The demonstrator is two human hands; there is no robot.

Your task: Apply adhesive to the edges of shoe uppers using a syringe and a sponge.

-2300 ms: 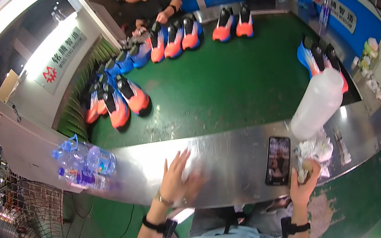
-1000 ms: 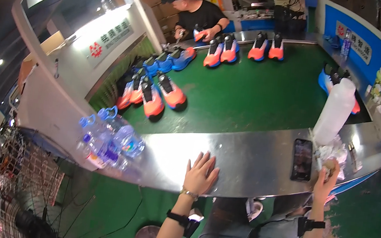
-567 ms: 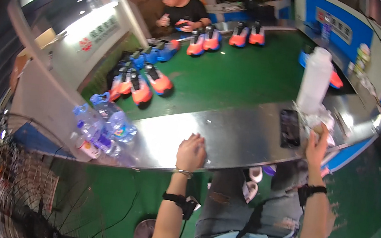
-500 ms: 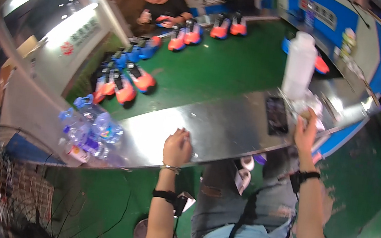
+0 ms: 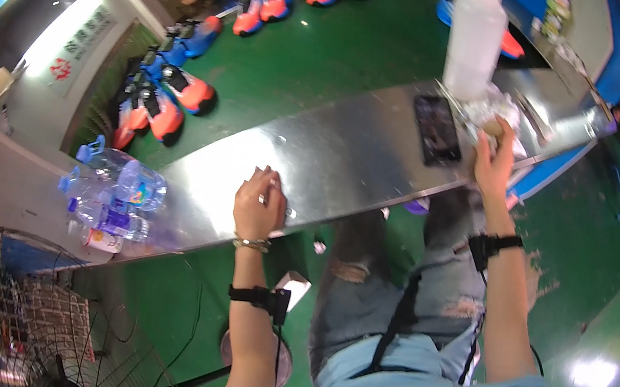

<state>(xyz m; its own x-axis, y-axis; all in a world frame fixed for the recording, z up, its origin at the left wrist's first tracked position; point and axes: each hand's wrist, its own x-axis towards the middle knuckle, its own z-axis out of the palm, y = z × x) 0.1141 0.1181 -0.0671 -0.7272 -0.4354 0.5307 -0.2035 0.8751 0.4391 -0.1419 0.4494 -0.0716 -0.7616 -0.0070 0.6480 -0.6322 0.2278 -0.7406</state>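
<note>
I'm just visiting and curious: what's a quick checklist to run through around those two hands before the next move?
1. Small tan object held by the right hand: ok, between its fingers.
2. Left hand free: cannot tell; its curled fingers hide the palm.
3. Large white bottle standing: ok, upright.
4. Phone clear of the right hand: ok, lying to its left.
5. Uncluttered space by the right hand: not ok; crumpled white material lies right there.

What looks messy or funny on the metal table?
The white heap beside the big white bottle, near the right hand, looks messy because it's all crumpled. I can't tell whether it's paper or cloth.
</note>
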